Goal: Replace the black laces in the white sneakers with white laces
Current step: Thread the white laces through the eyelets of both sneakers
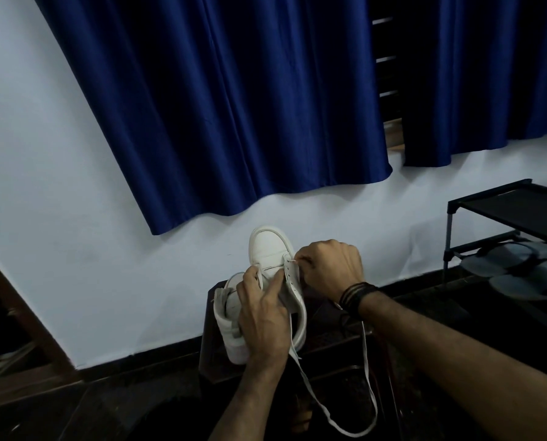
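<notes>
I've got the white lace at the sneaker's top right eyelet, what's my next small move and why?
Probably pull the lace end through with the right hand, which pinches it at an eyelet nearest the toe. The left hand steadies the white sneaker, and a long loop of white lace hangs slack below.

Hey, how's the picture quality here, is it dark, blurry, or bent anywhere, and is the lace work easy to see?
Head view: dim light, with the floor near black; the wide lens bows the dark blue curtain and the wall. The white leather sneaker and the flat white lace stand out clearly. The right hand pinches the lace at an eyelet, the spot small and slightly soft; the left hand steadies the sneaker.
</notes>
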Tool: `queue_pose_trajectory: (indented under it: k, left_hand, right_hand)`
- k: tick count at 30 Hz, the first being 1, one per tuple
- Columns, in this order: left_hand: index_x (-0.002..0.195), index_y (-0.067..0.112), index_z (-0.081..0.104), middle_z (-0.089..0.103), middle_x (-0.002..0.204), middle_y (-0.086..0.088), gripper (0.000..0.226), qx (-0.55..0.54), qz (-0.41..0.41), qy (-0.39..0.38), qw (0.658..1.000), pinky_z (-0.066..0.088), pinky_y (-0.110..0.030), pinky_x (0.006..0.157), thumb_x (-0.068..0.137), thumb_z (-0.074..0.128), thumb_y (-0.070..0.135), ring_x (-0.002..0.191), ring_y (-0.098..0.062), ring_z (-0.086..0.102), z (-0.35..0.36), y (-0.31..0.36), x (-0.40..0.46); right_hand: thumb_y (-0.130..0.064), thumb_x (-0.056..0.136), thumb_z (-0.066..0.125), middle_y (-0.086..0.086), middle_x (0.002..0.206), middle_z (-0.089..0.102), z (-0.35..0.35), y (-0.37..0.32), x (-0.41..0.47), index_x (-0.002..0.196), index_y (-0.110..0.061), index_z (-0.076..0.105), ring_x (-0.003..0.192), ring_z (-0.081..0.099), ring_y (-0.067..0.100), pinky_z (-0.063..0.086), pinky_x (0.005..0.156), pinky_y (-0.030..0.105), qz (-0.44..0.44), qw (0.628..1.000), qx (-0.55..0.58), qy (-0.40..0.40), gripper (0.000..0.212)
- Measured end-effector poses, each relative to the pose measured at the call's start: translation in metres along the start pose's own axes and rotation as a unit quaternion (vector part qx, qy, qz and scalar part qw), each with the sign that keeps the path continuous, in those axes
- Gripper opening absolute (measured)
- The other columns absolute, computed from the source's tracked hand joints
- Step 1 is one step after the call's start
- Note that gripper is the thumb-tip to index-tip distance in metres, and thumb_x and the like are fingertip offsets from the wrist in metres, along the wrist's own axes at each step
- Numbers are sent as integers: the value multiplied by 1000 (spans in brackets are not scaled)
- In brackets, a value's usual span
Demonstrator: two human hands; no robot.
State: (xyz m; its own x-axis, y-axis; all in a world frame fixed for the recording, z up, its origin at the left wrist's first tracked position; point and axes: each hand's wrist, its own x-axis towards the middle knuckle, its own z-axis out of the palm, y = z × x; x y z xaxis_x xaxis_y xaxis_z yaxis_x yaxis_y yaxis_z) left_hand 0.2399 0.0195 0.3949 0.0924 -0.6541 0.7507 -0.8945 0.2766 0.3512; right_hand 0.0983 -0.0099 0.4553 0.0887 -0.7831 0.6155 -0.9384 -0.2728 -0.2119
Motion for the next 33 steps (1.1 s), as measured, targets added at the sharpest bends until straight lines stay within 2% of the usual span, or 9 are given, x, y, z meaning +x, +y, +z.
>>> queue_pose_trajectory:
  k: [4, 9, 14, 16, 19, 26, 30, 31, 33]
  left_hand:
    - [125, 24, 69, 57, 123, -17, 61, 2, 9, 0, 1000, 56, -40, 70, 73, 73, -8, 105, -35, 60, 1, 0, 0]
    - [120, 24, 70, 58, 124, -17, 53, 9, 8, -3, 1000, 57, -41, 67, 73, 77, -1, 105, -36, 60, -1, 3, 0]
    - [120, 27, 71, 59, 123, -14, 54, 27, 20, -4, 999, 55, -39, 67, 73, 79, 1, 104, -34, 61, -1, 5, 0]
    - [120, 29, 71, 59, 123, -13, 56, 29, 20, -3, 999, 55, -38, 66, 73, 79, 1, 104, -34, 61, -2, 5, 1]
    - [122, 32, 69, 59, 123, -13, 58, 30, 24, -4, 999, 54, -37, 64, 73, 78, 1, 104, -33, 60, -1, 4, 1]
    - [127, 39, 64, 55, 126, -9, 63, 31, 27, -14, 999, 54, -39, 63, 76, 79, 4, 104, -29, 58, 2, 6, 0]
    - [129, 41, 62, 53, 128, -6, 65, 36, 34, -17, 999, 53, -37, 63, 76, 82, 10, 104, -27, 55, 6, 7, -1]
    - [129, 40, 62, 53, 127, -6, 67, 38, 35, -15, 999, 53, -37, 63, 75, 83, 8, 104, -26, 55, 6, 7, -1]
    - [127, 39, 64, 54, 126, -7, 70, 47, 37, -10, 998, 52, -36, 62, 71, 82, 2, 103, -27, 56, 6, 4, -1]
  right_hand:
    - [-33, 91, 48, -5, 91, 70, -4, 1, 2, 90, -26, 70, 80, 64, 22, 26, 56, 28, -50, 997, -58, -9, 23]
    - [-22, 84, 52, 0, 80, 68, -9, 0, 5, 76, -19, 65, 67, 59, 25, 27, 53, 27, -94, 989, -117, -16, 15]
    - [-23, 81, 56, 1, 76, 67, -11, 3, 6, 69, -18, 61, 70, 63, 28, 28, 54, 29, -127, 984, -123, -13, 14]
    - [-21, 70, 65, 0, 66, 64, -13, 3, 6, 61, -19, 59, 60, 61, 25, 25, 50, 27, -149, 978, -147, -13, 11]
    - [-20, 51, 73, -4, 53, 56, -15, 5, 7, 52, -21, 55, 46, 54, 21, 20, 47, 24, -180, 969, -170, -10, 17]
    - [-15, 54, 72, -3, 55, 56, -10, 11, 8, 57, -19, 60, 47, 54, 22, 30, 45, 26, -245, 954, -170, 7, 13]
    - [-21, 64, 70, -1, 63, 61, -6, 11, 8, 64, -20, 63, 55, 60, 25, 28, 47, 27, -208, 969, -134, 6, 7]
    - [-23, 71, 65, -1, 70, 65, -6, 10, 8, 71, -21, 66, 62, 63, 26, 32, 49, 28, -190, 976, -111, 4, 2]
    - [-27, 85, 57, -3, 85, 71, -8, 7, 10, 89, -26, 71, 78, 65, 25, 43, 59, 31, -105, 993, -47, -25, 15]
